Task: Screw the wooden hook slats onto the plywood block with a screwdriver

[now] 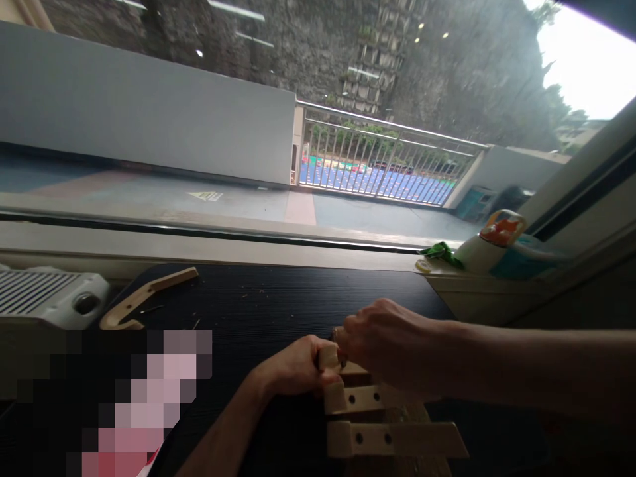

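A light wooden assembly of several slats (422, 438) lies at the near right of a black table (238, 298). Its slats have dark round holes and thick blocks at their left ends. My left hand (295, 364) is closed around the block end of the farthest slat (328, 356). Right beside it, my right hand (372, 331) is clenched in a fist above that same slat. A small brownish piece shows at the fist's left edge, but what the fingers hold is hidden. My right forearm covers part of the assembly.
A bent wooden piece (144, 291) lies at the table's far left, with small shavings scattered nearby. Left of the table is a white ribbed plastic object (54, 291). Along the window sill sit a green crumpled wrapper (441, 253) and a white container (477, 255). A pixelated patch hides the lower left.
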`<action>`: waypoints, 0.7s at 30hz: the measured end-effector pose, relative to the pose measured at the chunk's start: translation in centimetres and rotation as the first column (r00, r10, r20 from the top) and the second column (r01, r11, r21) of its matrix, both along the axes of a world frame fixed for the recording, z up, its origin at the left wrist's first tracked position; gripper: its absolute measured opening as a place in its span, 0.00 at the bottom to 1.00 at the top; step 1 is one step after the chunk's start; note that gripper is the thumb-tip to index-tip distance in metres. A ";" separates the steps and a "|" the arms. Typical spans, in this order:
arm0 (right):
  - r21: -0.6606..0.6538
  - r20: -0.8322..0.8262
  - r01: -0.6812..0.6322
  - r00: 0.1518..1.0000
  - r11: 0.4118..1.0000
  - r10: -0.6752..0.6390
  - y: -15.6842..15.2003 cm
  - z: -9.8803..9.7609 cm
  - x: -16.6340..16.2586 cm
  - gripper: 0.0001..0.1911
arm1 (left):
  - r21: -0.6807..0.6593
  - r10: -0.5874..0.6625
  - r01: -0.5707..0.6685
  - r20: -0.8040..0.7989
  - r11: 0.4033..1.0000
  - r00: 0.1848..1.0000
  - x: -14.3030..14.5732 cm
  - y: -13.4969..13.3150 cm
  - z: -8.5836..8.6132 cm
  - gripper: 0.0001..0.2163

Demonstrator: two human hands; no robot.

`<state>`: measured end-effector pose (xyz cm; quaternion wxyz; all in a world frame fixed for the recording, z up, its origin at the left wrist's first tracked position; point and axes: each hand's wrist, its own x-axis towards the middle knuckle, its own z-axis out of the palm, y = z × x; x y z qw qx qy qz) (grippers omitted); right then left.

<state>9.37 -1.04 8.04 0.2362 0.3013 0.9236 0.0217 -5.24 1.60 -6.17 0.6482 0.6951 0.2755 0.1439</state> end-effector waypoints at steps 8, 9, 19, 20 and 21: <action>-0.055 -0.100 0.351 0.930 0.935 -0.355 1.7 1.0 2.3 0.19 | -0.102 -0.024 0.029 0.044 0.994 0.999 0.3 -0.2 -0.2 0.19; -0.039 -0.123 0.363 0.923 0.931 -0.365 1.6 1.1 2.7 0.18 | -0.094 -0.021 0.024 0.032 0.995 0.999 0.3 -0.2 -0.2 0.20; 0.022 -0.176 0.364 0.918 0.931 -0.354 0.1 1.7 3.6 0.16 | -0.006 0.010 -0.010 -0.029 1.000 1.000 0.1 -0.1 -0.3 0.23; 0.020 -0.168 0.350 0.924 0.936 -0.342 0.0 1.6 3.4 0.16 | -0.010 0.006 -0.006 -0.023 1.000 1.000 0.2 -0.1 -0.2 0.23; 0.015 -0.167 0.333 0.931 0.943 -0.326 0.0 1.6 3.1 0.16 | -0.014 0.001 -0.001 -0.016 1.000 1.000 0.2 -0.1 -0.1 0.22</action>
